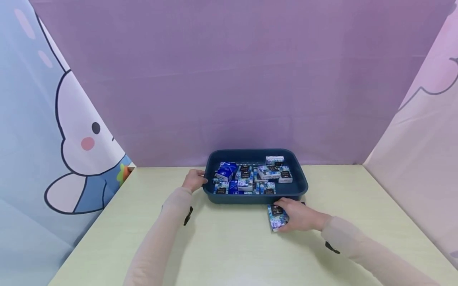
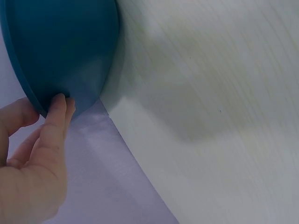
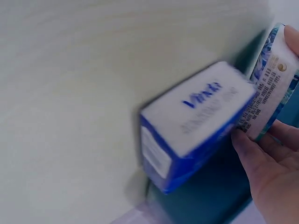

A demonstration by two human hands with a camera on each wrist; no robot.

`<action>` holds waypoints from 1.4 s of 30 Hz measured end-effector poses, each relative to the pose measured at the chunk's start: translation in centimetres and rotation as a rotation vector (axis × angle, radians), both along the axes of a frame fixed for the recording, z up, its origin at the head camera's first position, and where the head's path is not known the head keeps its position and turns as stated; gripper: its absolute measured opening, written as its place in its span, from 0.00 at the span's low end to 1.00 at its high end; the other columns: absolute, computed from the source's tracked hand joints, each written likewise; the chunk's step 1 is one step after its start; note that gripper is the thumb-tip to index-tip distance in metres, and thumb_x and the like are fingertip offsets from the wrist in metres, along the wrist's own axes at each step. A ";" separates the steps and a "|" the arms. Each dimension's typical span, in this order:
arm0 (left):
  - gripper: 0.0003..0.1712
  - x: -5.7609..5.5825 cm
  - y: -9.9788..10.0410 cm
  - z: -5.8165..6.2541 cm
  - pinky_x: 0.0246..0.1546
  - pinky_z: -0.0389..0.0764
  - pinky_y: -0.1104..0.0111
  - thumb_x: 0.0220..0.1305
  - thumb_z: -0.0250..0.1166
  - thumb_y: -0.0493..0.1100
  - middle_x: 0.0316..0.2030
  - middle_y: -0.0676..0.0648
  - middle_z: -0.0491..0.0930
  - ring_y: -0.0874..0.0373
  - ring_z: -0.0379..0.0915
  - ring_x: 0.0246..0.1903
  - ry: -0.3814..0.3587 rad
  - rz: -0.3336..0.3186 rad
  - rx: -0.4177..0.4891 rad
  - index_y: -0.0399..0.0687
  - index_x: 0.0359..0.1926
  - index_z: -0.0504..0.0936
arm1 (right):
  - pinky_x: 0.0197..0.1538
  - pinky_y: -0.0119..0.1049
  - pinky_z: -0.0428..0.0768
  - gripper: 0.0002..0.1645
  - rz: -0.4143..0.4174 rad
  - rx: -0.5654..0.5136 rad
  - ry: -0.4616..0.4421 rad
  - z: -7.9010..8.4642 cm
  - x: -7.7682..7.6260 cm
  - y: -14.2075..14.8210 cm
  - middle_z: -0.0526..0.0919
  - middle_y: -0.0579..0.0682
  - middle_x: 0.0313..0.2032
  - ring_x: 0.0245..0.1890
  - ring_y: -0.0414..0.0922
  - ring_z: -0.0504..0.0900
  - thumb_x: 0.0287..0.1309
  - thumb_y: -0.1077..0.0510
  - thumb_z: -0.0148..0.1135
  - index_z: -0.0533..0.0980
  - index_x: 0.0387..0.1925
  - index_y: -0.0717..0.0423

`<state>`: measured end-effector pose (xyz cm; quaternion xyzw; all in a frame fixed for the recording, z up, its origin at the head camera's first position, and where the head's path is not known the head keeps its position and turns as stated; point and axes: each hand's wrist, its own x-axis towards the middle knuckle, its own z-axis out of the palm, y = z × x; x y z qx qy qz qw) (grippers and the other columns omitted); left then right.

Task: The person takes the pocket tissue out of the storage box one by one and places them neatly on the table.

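Note:
A dark teal plastic tray (image 1: 255,200) stands on the table, holding several small tissue packs, some floral blue and some plain blue. My left hand (image 1: 194,180) pinches the tray's left rim, thumb on one side and fingers on the other, as the left wrist view shows of the tray wall (image 2: 60,51). In front of the tray's right part, my right hand (image 1: 299,215) grips a floral tissue pack (image 1: 276,216) between thumb and fingers. The right wrist view shows a blue Vinda tissue pack (image 3: 196,112) right beside the held pack; the head view mostly hides it behind the hand.
Pale wood-grain table (image 1: 222,246) surrounds the tray at the front and sides. A purple cloth (image 1: 250,99) hangs close behind the tray. Printed cartoon curtains close off the left (image 1: 82,135) and right (image 1: 422,159) sides.

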<state>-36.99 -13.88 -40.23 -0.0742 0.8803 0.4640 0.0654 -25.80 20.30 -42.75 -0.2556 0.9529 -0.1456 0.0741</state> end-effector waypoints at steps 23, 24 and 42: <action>0.24 0.3 0.1 0.2 0.54 0.74 0.56 0.60 0.55 0.32 0.52 0.35 0.76 0.45 0.75 0.50 -0.005 0.000 0.000 0.33 0.58 0.70 | 0.58 0.51 0.71 0.48 -0.010 0.058 0.094 -1.1 0.2 0.8 0.71 0.59 0.57 0.56 0.55 0.70 0.39 0.37 0.69 0.70 0.56 0.65; 0.24 0.3 0.1 0.2 0.54 0.74 0.56 0.60 0.55 0.32 0.52 0.35 0.76 0.45 0.75 0.50 -0.007 0.002 0.002 0.33 0.58 0.70 | 0.58 0.51 0.71 0.48 -0.011 0.056 0.099 -1.1 0.3 0.9 0.71 0.58 0.57 0.56 0.55 0.70 0.39 0.37 0.69 0.70 0.56 0.65; 0.24 0.4 0.0 0.2 0.52 0.76 0.58 0.58 0.56 0.31 0.53 0.34 0.75 0.45 0.74 0.51 0.025 -0.011 -0.005 0.32 0.58 0.70 | 0.57 0.50 0.72 0.42 0.019 0.059 0.157 -1.1 0.2 1.5 0.72 0.57 0.55 0.56 0.53 0.68 0.43 0.40 0.68 0.72 0.54 0.66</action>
